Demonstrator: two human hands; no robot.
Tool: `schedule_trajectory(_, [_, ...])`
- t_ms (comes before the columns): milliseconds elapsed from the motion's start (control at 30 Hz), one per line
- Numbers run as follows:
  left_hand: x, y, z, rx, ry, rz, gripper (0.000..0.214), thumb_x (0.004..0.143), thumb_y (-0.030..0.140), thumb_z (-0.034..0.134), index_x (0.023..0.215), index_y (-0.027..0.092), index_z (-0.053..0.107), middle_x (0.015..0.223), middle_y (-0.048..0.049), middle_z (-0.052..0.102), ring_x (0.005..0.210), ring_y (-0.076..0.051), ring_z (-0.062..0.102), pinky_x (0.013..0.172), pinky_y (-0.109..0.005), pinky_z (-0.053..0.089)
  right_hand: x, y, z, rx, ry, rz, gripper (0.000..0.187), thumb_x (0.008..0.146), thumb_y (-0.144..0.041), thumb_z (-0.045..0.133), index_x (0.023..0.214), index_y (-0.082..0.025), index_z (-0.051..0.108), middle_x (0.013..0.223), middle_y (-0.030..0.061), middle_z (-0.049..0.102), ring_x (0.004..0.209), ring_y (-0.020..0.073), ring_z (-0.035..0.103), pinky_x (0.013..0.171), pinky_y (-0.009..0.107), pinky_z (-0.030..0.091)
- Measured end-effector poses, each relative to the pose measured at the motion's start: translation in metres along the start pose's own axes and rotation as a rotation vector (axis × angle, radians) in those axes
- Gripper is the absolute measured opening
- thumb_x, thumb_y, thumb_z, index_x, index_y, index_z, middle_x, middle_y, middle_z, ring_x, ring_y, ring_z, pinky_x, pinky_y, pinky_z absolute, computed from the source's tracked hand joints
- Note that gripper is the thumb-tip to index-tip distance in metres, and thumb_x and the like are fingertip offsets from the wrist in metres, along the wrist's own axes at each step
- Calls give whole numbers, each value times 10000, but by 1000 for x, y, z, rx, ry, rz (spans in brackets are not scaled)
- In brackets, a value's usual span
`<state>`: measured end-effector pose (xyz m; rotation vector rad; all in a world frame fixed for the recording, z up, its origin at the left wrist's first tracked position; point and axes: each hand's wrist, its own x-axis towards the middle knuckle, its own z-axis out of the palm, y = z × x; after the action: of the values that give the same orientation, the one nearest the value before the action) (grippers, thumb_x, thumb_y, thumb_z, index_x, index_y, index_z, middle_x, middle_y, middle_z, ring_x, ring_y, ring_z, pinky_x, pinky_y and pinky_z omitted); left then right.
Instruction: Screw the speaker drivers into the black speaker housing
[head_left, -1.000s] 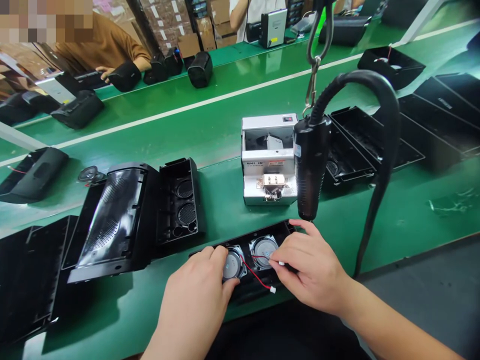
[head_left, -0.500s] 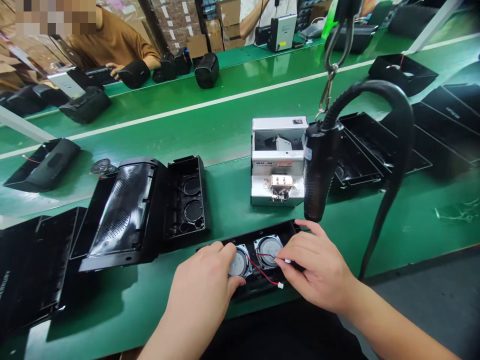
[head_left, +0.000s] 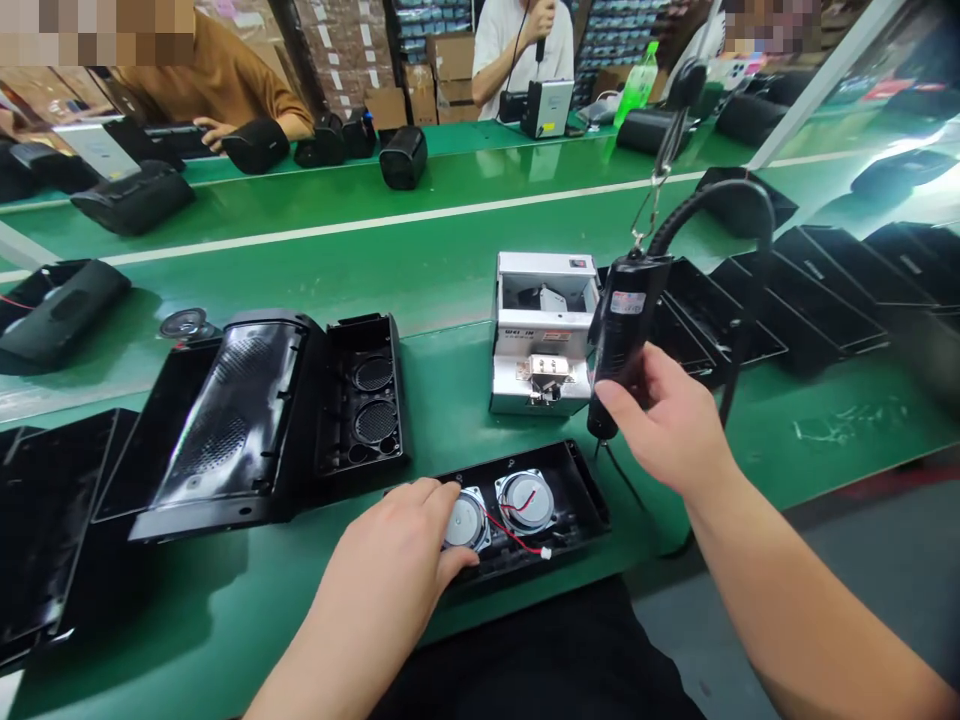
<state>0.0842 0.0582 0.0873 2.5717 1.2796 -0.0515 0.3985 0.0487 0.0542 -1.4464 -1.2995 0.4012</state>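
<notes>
A black speaker housing [head_left: 581, 510] lies open side up in front of me. Two round speakers sit in it: the left speaker [head_left: 466, 520] and the right speaker [head_left: 529, 500]. Red wires run from them, one ending in a white connector [head_left: 546, 553]. My left hand [head_left: 394, 550] is closed over the housing's left part, thumb and fingers around the left speaker. A black electric screwdriver [head_left: 626, 300] hangs from a metal hook at the right. Around its lower body my right hand [head_left: 671, 425] is closed, the thumb in front and the fingers partly hidden behind.
A silver screw feeder [head_left: 544, 330] stands behind the housing, close to the screwdriver. Open black casings [head_left: 367, 400] lie at left, and more casings [head_left: 817, 270] line the right. Across the green bench [head_left: 450, 230], people sit among finished-looking black speakers and a green bottle [head_left: 637, 85].
My right hand has let go of a speaker wire and moved up and right to take hold of the electric screwdriver. My left hand stays on the left speaker. The view has shifted slightly.
</notes>
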Motion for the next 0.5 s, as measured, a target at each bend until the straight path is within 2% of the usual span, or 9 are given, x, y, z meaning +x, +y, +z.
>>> schedule_trajectory(67, [-12,-12,0,-85,150,83,554,835,307,916,1327,221,676,1232,-66,796,1071,-279,788,911,-393,657,7,3,-1,105,24,35,439,829,-335,894,1230,-261,732,931,25,722,783,214,681,746,405,632])
schedule_trajectory(167, [-32,-28,2,-117,389,164,554,932,492,801,1409,278,619,1321,-73,750,1144,-282,751,931,-396,642,15,-4,-8,342,120,42,511,827,-356,858,1285,-320,634,848,-36,622,769,191,669,711,382,658])
schedule_trajectory(233, [-41,-32,10,-21,420,215,682,921,556,778,1503,270,569,1497,-123,648,1304,-355,666,1021,-481,606,24,-19,-15,467,154,31,464,837,-436,851,1221,-349,606,873,-48,620,680,161,650,623,344,637])
schedule_trajectory(300, [-43,-28,23,80,395,251,769,907,460,795,1582,235,503,1628,-167,522,1428,-411,564,1102,-550,553,37,-43,-18,547,165,-6,489,838,-655,819,1143,-332,614,800,-52,621,503,133,555,459,301,533])
schedule_trajectory(367, [-37,-18,36,96,408,219,747,913,306,766,1596,214,479,1632,-200,491,1453,-420,530,1128,-585,522,51,-68,-12,600,152,-84,661,815,-884,681,1102,-290,640,625,-55,573,378,140,444,341,307,401])
schedule_trajectory(433, [-27,-5,46,24,434,168,707,902,241,750,1564,222,502,1570,-213,522,1409,-415,553,1104,-607,524,66,-87,2,624,116,-151,777,780,-986,577,1035,-256,651,509,-47,533,359,183,466,307,334,365])
schedule_trajectory(500, [-17,7,51,-57,449,157,686,869,244,781,1511,244,538,1524,-206,547,1366,-422,572,1078,-638,529,77,-95,21,635,68,-186,782,745,-1015,570,953,-264,624,492,-41,551,362,195,495,299,334,363])
